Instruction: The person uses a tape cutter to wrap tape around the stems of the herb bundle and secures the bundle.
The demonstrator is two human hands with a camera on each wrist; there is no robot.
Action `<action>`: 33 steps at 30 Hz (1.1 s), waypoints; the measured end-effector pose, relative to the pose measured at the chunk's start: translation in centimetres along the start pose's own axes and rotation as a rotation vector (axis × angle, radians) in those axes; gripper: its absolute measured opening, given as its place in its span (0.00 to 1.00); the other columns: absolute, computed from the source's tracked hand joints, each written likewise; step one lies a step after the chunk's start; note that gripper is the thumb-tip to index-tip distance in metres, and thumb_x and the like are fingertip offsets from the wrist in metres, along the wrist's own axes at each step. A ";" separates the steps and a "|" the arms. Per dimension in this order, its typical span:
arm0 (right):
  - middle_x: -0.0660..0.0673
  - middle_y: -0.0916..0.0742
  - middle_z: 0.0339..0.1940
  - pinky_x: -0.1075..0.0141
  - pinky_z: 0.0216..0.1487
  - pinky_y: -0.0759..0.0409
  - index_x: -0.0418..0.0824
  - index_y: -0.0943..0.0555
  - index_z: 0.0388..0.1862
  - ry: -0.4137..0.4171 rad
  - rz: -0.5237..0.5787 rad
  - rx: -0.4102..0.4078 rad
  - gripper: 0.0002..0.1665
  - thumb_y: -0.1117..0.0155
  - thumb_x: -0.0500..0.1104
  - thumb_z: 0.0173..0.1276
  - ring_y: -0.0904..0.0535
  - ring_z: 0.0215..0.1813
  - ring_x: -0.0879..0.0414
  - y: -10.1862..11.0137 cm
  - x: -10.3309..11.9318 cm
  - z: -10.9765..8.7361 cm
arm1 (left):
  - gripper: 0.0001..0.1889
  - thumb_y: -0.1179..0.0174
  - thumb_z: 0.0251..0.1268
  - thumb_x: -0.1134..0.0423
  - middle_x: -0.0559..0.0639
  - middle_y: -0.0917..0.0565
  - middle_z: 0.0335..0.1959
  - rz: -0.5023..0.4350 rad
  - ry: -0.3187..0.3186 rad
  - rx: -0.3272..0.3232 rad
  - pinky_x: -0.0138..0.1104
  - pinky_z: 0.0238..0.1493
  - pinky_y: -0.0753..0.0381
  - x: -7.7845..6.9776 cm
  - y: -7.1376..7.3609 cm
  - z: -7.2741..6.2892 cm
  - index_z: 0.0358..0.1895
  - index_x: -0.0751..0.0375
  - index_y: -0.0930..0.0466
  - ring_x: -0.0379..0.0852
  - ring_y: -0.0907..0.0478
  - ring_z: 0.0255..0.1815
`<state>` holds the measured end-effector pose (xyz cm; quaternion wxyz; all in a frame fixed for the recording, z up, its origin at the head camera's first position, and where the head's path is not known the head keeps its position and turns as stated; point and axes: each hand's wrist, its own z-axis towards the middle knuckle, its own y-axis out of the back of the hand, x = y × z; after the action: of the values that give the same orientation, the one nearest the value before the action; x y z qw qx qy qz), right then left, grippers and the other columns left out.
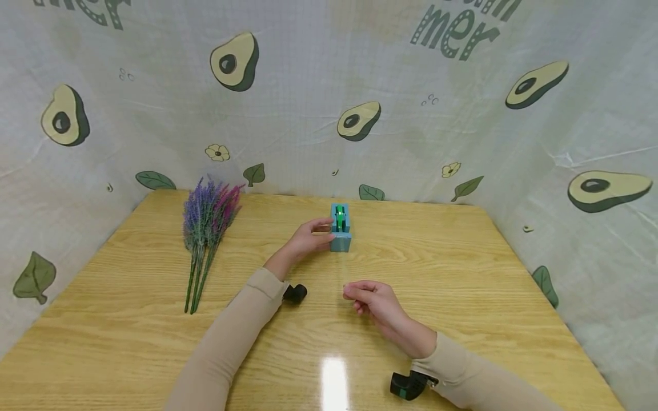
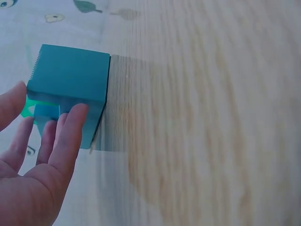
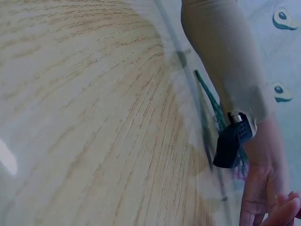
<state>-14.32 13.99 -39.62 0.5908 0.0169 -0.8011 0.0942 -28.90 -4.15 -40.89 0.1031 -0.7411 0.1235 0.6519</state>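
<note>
Your left hand [image 1: 304,240], fingers extended, is touching the blue dispenser [image 1: 341,243]; your right hand [image 1: 379,302] is pinching clear tape [image 1: 343,267].

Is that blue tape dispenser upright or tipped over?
Upright: the head view shows the dispenser standing on the table, its green roll set in the top, with the left hand at its side.

A pale yellow-brown wooden table [image 1: 437,262] with visible grain fills the lower half of the head view, a bright glare patch [image 1: 334,382] shining at bottom centre. On it, left of centre, lies a bunch of purple and pink flowers [image 1: 208,217], green stems pointing downward. A blue tape dispenser [image 1: 341,243] stands near the frame's middle.
</note>
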 end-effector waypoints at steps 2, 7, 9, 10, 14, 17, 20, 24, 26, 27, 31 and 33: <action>0.47 0.14 0.28 0.74 0.24 0.27 0.32 0.17 0.37 0.000 0.003 0.003 0.07 0.36 0.36 0.62 0.27 0.22 0.63 0.0 0.0 0.0 | 0.25 0.41 0.63 0.68 0.58 0.32 0.60 0.010 -0.005 0.007 0.40 0.50 0.22 0.0 0.1 -0.2 0.64 0.56 0.31 0.52 0.26 0.54; 0.47 0.14 0.27 0.75 0.23 0.27 0.35 0.16 0.34 0.003 0.014 0.007 0.04 0.36 0.35 0.63 0.27 0.22 0.63 0.0 0.2 -0.1 | 0.25 0.40 0.64 0.67 0.57 0.31 0.59 0.033 -0.020 0.003 0.38 0.49 0.22 0.1 0.7 -0.6 0.64 0.56 0.32 0.51 0.26 0.53; 0.48 0.14 0.27 0.75 0.23 0.27 0.36 0.16 0.34 0.004 0.016 0.007 0.04 0.36 0.35 0.63 0.27 0.22 0.63 0.0 0.2 -0.1 | 0.25 0.41 0.64 0.67 0.58 0.31 0.60 0.039 -0.026 -0.002 0.38 0.49 0.22 0.1 1.0 -0.9 0.65 0.57 0.32 0.52 0.26 0.54; 0.48 0.14 0.27 0.75 0.23 0.27 0.36 0.16 0.34 0.006 0.014 0.007 0.04 0.36 0.35 0.63 0.27 0.22 0.63 0.0 0.2 -0.1 | 0.26 0.41 0.64 0.68 0.59 0.32 0.60 0.037 -0.029 -0.001 0.39 0.50 0.22 0.0 1.2 -1.1 0.65 0.58 0.33 0.54 0.26 0.54; 0.48 0.14 0.27 0.75 0.23 0.27 0.35 0.16 0.35 0.010 0.005 0.010 0.05 0.36 0.36 0.62 0.26 0.22 0.63 0.1 0.0 -0.1 | 0.27 0.43 0.65 0.70 0.62 0.34 0.62 0.043 -0.039 0.003 0.40 0.51 0.23 -0.1 2.1 -1.8 0.67 0.62 0.36 0.58 0.27 0.55; 0.48 0.14 0.28 0.75 0.23 0.27 0.34 0.16 0.36 0.016 -0.003 0.015 0.06 0.35 0.37 0.62 0.26 0.22 0.63 0.2 0.0 -0.1 | 0.27 0.43 0.65 0.69 0.61 0.34 0.62 0.054 -0.041 -0.007 0.40 0.51 0.23 -0.2 2.8 -2.5 0.67 0.62 0.37 0.58 0.27 0.56; 0.47 0.14 0.28 0.74 0.24 0.27 0.33 0.16 0.38 0.019 -0.010 0.018 0.08 0.35 0.37 0.63 0.26 0.22 0.63 0.2 0.0 -0.2 | 0.27 0.43 0.65 0.69 0.62 0.34 0.63 0.054 -0.046 -0.020 0.40 0.51 0.23 -0.4 3.6 -3.2 0.67 0.62 0.37 0.56 0.28 0.56; 0.48 0.14 0.28 0.74 0.24 0.27 0.30 0.18 0.40 0.015 -0.018 0.021 0.11 0.35 0.37 0.63 0.26 0.22 0.63 0.3 -0.1 -0.2 | 0.27 0.45 0.66 0.70 0.65 0.36 0.64 0.046 -0.081 -0.015 0.42 0.53 0.24 -0.7 4.9 -4.3 0.68 0.65 0.39 0.58 0.30 0.58; 0.47 0.14 0.28 0.74 0.24 0.27 0.30 0.18 0.40 0.012 -0.018 0.018 0.10 0.35 0.37 0.63 0.27 0.22 0.63 0.3 -0.1 -0.2 | 0.27 0.45 0.67 0.70 0.66 0.37 0.64 0.050 -0.104 -0.014 0.42 0.53 0.24 -0.8 5.5 -4.9 0.68 0.65 0.39 0.59 0.31 0.58; 0.47 0.14 0.28 0.74 0.24 0.27 0.30 0.18 0.40 0.013 -0.018 0.016 0.10 0.35 0.37 0.62 0.27 0.22 0.63 0.3 -0.1 -0.2 | 0.27 0.45 0.67 0.69 0.67 0.37 0.64 0.057 -0.117 -0.014 0.42 0.53 0.25 -0.9 5.8 -5.1 0.68 0.65 0.38 0.59 0.31 0.59; 0.47 0.14 0.28 0.75 0.24 0.27 0.32 0.17 0.39 0.016 -0.016 0.012 0.09 0.35 0.37 0.62 0.27 0.22 0.63 0.3 -0.1 -0.2 | 0.27 0.43 0.66 0.67 0.67 0.37 0.64 0.086 -0.151 -0.023 0.44 0.54 0.25 -1.0 6.8 -6.2 0.67 0.63 0.38 0.59 0.31 0.59; 0.48 0.14 0.28 0.75 0.24 0.27 0.32 0.17 0.39 0.013 -0.017 0.013 0.09 0.35 0.37 0.63 0.27 0.22 0.63 0.3 -0.1 -0.2 | 0.27 0.43 0.66 0.67 0.67 0.37 0.64 0.104 -0.161 -0.029 0.45 0.54 0.26 -1.2 7.3 -6.9 0.68 0.63 0.38 0.60 0.31 0.59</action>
<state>-14.12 14.28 -39.70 0.5966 0.0267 -0.7965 0.0945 -24.89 -13.18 -38.80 0.0681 -0.6803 0.1439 0.7154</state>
